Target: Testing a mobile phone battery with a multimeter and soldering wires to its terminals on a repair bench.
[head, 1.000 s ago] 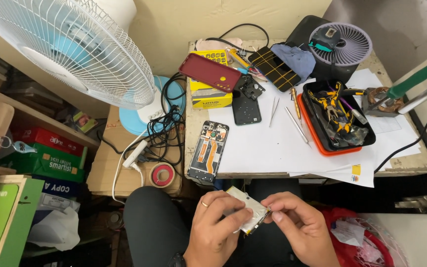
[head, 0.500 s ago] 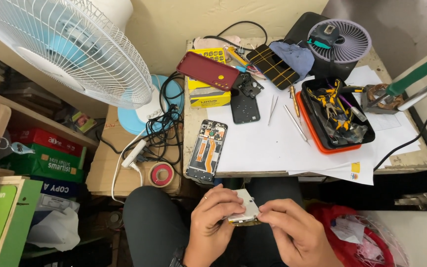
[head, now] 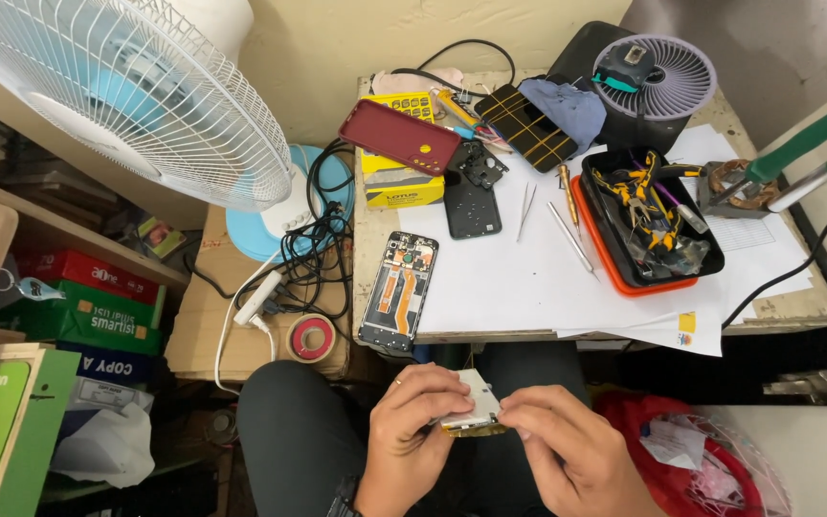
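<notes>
Battery (head: pixel 471 407) pinched by both hands — opened phone (head: pixel 399 292) near.

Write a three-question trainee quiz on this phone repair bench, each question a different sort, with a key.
1. True or false: the opened phone lies at the table's front left edge.
2. Both hands, left hand and right hand, hold what? A) small metal phone part B) tweezers C) red tape roll
3. Fill in: the pliers lie in the black and ____ tray.

Key: 1 true; 2 A; 3 orange.
</notes>
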